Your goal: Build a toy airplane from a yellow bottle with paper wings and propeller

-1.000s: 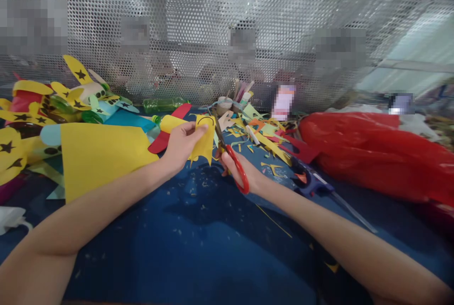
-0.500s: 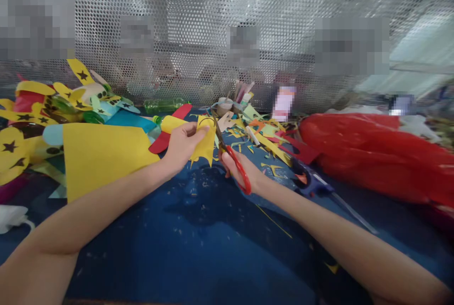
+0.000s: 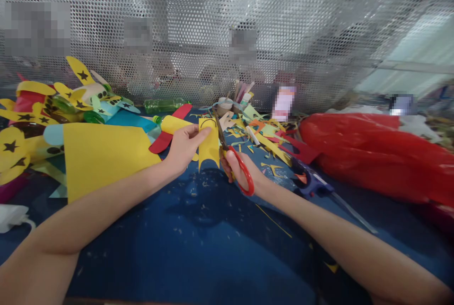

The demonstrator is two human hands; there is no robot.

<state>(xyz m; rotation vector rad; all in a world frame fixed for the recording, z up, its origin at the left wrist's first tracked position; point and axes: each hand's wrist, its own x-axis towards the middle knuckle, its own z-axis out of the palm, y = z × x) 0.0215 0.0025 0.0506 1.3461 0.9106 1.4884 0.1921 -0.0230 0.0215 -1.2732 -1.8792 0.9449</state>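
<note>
Between thumb and fingers, my left hand (image 3: 184,146) pinches a small piece of yellow paper (image 3: 209,146) with a dark curved line drawn near its top and a curved cut-out at its lower edge. My right hand (image 3: 244,172) is closed round the handles of red-handled scissors (image 3: 246,177). Their dark blades (image 3: 220,132) point up and away from me, along the right edge of the paper. Whether the blades touch the paper I cannot tell. Behind my left hand lies a bottle wrapped in yellow paper (image 3: 173,124) with red fins.
A large yellow sheet (image 3: 106,153) and several star-marked paper models (image 3: 81,97) lie left. Paper scraps (image 3: 262,135) cover the far middle. A blue glue gun (image 3: 314,179) and a red plastic bag (image 3: 372,153) are right. A white charger (image 3: 12,217) sits at the left edge.
The yellow paper has shifted slightly right and turned more upright and face-on in my left hand. The scissors and my right hand have moved a little right and down.
</note>
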